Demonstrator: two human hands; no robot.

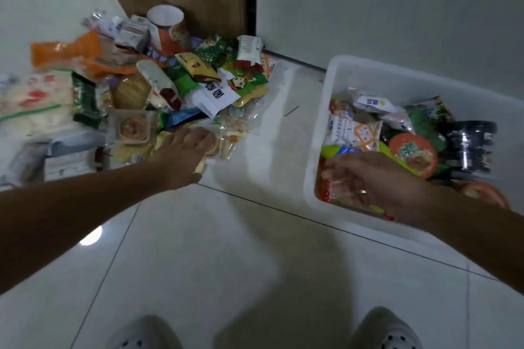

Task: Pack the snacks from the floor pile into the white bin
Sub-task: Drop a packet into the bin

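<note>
Snacks (147,88) lie heaped at upper left, with the white bin (313,173) part-filled at right. The left hand (185,150) lays its fingers on a clear biscuit packet (226,139) and the blurred right hand (374,178) hovers over the bin; neither grip can be told. A slick wrapper could slip free, and the labels are too blurred to read.

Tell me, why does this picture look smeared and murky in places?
In the head view the right hand over the white bin is motion-blurred, and the snack pile smears toward the left edge; the same view shows a glare spot on the glossy floor, a shadow between the arms, and dim light overall.
</note>
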